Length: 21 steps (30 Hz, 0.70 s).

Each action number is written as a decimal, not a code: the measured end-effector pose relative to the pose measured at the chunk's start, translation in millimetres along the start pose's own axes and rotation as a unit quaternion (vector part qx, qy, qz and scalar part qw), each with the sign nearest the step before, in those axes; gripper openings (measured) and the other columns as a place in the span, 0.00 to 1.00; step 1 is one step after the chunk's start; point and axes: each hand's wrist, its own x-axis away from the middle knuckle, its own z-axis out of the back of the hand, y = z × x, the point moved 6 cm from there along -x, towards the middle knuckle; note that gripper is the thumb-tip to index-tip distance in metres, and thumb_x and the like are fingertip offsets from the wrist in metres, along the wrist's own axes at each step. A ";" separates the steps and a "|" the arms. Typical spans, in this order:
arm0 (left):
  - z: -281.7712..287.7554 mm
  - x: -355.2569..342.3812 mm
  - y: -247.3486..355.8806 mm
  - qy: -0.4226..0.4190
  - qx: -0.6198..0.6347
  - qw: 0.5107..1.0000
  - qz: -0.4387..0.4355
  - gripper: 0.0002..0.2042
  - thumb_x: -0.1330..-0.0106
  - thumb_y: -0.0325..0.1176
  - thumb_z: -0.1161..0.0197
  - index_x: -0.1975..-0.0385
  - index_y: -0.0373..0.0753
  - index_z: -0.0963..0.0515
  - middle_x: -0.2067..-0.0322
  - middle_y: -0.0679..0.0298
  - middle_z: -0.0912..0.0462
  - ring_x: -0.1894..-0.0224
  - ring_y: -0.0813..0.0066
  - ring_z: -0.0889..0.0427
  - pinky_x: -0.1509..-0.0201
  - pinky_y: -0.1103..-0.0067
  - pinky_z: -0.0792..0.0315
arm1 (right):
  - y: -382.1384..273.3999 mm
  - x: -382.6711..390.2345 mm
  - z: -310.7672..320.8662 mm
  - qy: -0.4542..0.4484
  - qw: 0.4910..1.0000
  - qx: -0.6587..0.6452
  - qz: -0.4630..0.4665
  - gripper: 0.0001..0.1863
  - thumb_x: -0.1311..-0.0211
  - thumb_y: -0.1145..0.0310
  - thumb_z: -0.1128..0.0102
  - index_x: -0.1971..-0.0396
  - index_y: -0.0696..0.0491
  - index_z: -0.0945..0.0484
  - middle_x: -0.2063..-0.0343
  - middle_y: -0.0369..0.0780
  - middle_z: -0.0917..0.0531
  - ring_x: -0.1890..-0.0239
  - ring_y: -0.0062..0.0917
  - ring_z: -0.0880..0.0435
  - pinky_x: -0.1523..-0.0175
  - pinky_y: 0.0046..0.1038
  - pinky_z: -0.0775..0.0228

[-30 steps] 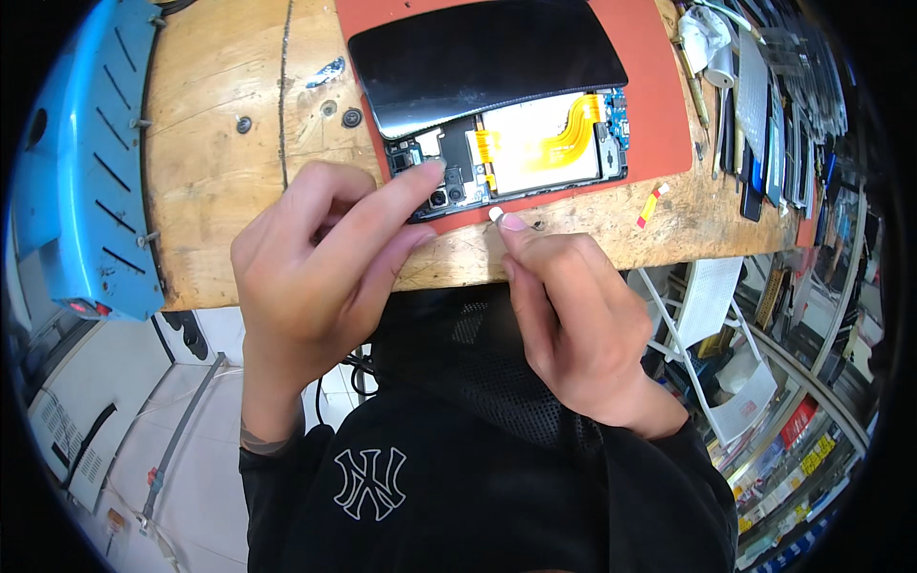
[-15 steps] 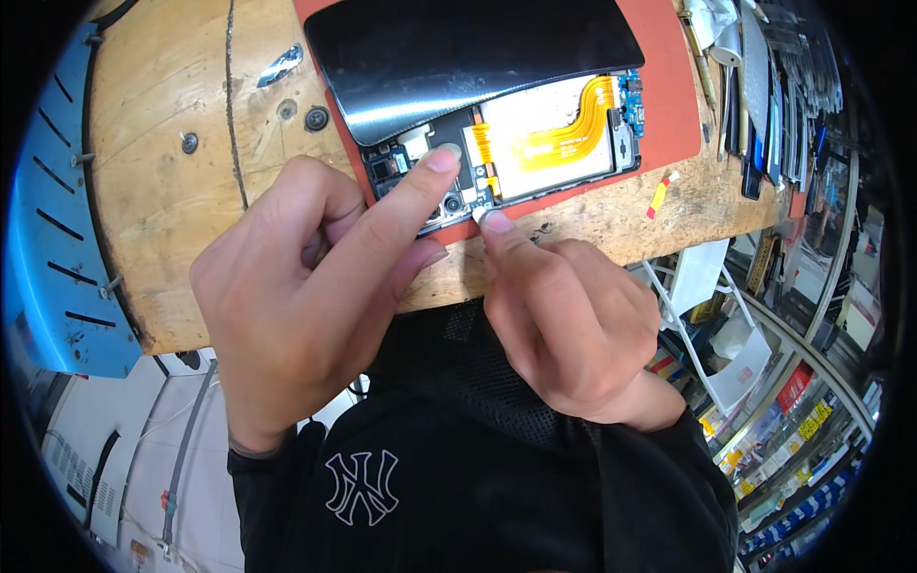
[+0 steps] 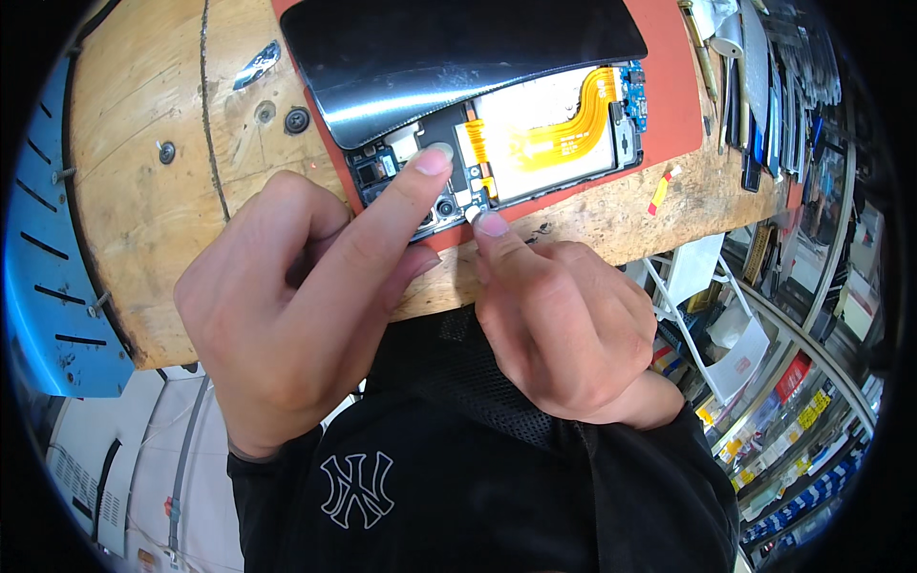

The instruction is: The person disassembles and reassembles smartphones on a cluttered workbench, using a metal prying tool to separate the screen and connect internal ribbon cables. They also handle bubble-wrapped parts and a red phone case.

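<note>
An opened smartphone (image 3: pixel 549 177) lies on a red-brown mat, with a wide orange flex cable (image 3: pixel 573 134) crossing its white battery area. A glossy black panel (image 3: pixel 468 57) lies over its far side. My left hand (image 3: pixel 287 296) grips the phone's left end, index fingertip pressed on the inside near the camera lens (image 3: pixel 444 207) and thumb at the near edge. My right hand (image 3: pixel 573 329) is closed, its thumb against the near edge beside the lens. A small pale tip shows at that thumb; what it belongs to is hidden.
The red-brown mat (image 3: pixel 669 115) covers part of a worn wooden bench (image 3: pixel 143 220). A blue slotted metal piece (image 3: pixel 57 258) stands at the left. Tools and thin panels (image 3: pixel 764 105) crowd the far right, near a yellow-red strip (image 3: pixel 659 191). A white folding frame (image 3: pixel 712 353) stands below.
The whole view has shifted slightly, with the phone's left end and my left hand now a little further left. Both hands keep nearly the same places on the phone.
</note>
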 end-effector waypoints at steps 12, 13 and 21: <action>-2.0 0.7 -0.6 -0.002 -0.001 1.000 -0.006 0.24 0.43 0.30 0.26 0.43 0.42 0.15 0.78 0.67 0.34 0.78 0.77 0.34 0.75 0.78 0.41 | -2.2 -1.3 -0.4 -0.013 1.000 0.014 -0.016 0.18 0.53 0.86 0.27 0.58 0.65 0.16 0.82 0.39 0.24 0.84 0.25 0.22 0.78 0.25 0.32; -1.9 0.9 -0.8 -0.001 0.000 1.000 -0.006 0.24 0.42 0.30 0.26 0.43 0.42 0.15 0.78 0.67 0.34 0.78 0.77 0.34 0.75 0.78 0.41 | -2.8 -1.6 -0.5 -0.013 1.000 0.016 -0.015 0.17 0.53 0.85 0.28 0.59 0.64 0.16 0.82 0.38 0.25 0.83 0.24 0.23 0.78 0.24 0.31; -1.5 1.1 -1.2 -0.005 -0.001 1.000 -0.015 0.23 0.42 0.30 0.27 0.43 0.42 0.15 0.78 0.67 0.34 0.78 0.77 0.34 0.76 0.78 0.41 | -9.2 -7.0 -1.5 -0.021 0.998 0.045 -0.038 0.19 0.54 0.84 0.29 0.57 0.63 0.16 0.83 0.37 0.27 0.85 0.24 0.26 0.80 0.26 0.37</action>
